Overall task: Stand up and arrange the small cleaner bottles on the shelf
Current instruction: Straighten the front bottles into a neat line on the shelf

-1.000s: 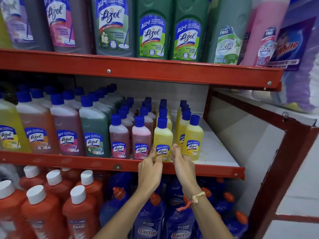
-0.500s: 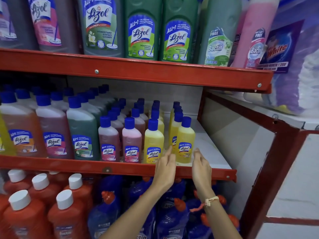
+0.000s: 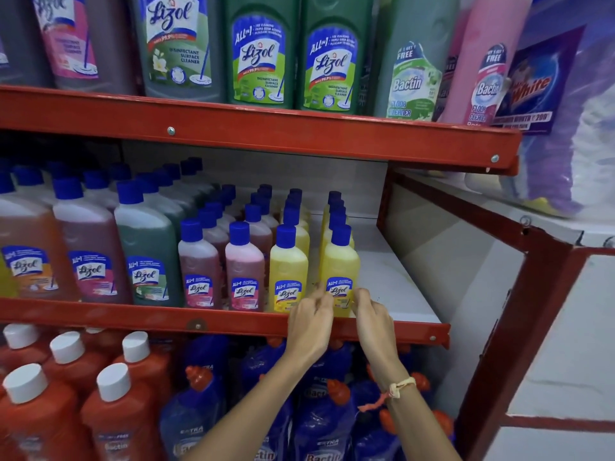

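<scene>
The front yellow bottle [image 3: 339, 277] stands upright at the lip of the middle shelf [image 3: 199, 319], center-right of the frame, at the head of the rightmost row. The left hand [image 3: 311, 322] and right hand [image 3: 371, 319] sit low on either side of its base, fingers loosely curled, tips at or near the label; whether they actually touch can't be told. Probably light, rigid plastic w/ a smooth, slightly slick wall, tall & narrow so tippy; best taken at the lower body, not by the blue cap. It's filled w/ yellow liquid nearly to the neck. Just left stands a second yellow bottle [image 3: 288, 277], then two pink bottles [image 3: 244, 274], each row running back. Bare shelf lies to the right.
</scene>
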